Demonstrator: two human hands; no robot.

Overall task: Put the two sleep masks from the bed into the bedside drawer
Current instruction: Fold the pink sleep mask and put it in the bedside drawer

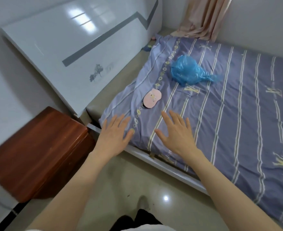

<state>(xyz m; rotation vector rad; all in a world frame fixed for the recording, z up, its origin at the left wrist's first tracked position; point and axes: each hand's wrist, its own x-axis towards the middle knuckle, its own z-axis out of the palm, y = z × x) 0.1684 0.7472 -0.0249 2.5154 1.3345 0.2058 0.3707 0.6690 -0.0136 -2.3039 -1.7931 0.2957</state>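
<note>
A pink sleep mask (151, 98) lies on the purple striped sheet of the bed (229, 104) near its head end; something dark peeks out under the mask's lower edge. My left hand (115, 134) hovers open at the bed's near corner, fingers spread, below and left of the mask. My right hand (176, 132) is also open over the sheet, just below the mask, holding nothing. The brown wooden bedside cabinet (37, 150) stands to the left of the bed; its drawer front is not visible from here.
A crumpled blue plastic bag (187, 70) rests on the bed beyond the mask. A glossy white headboard (74, 47) leans behind the bed. Pink curtains (204, 17) hang at the far corner. Tiled floor (114, 185) lies between me and the bed.
</note>
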